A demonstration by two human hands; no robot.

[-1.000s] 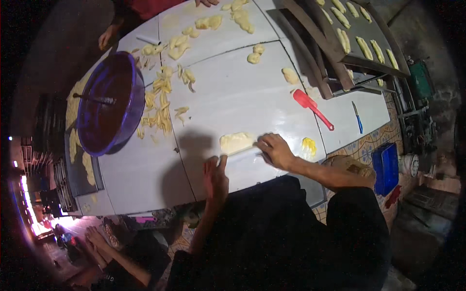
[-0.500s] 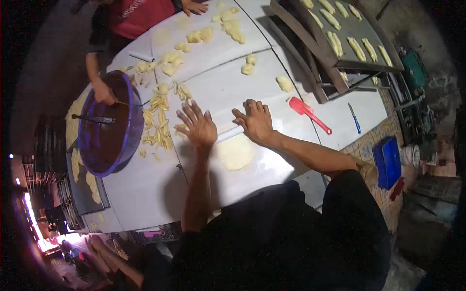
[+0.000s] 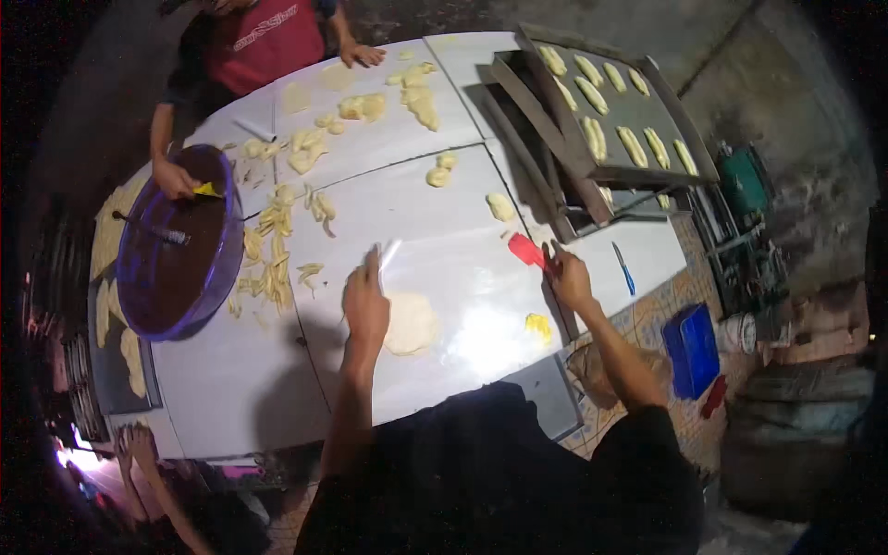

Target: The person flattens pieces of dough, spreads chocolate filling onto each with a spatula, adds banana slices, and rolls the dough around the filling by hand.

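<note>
A flat round of rolled dough (image 3: 410, 324) lies on the white table in front of me. Beside its left edge my left hand (image 3: 367, 310) is closed on a thin white rolling pin (image 3: 389, 256), which stands out past the fingers at a slant. To the right, my right hand (image 3: 570, 277) has its fingers wrapped round the handle of a red spatula (image 3: 525, 249), the broad blade pointing left. A small yellow smear, like margarine (image 3: 538, 326), sits near the table's right front edge. Dough lumps (image 3: 500, 206) rest farther back.
A purple tub (image 3: 231, 268) of brown filling stands left, a co-worker's hand (image 3: 174, 178) over it with a yellow tool. Dough strips (image 3: 276, 250) lie beside it. At right are a rack tray (image 3: 629, 176) of shaped dough, a blue-handled knife (image 3: 624, 270) and a blue crate (image 3: 692, 351).
My right hand has left the rolling pin and taken hold of the red spatula. My left hand has turned and closed on the pin, now slanted. The co-worker's hand has a yellow tool.
</note>
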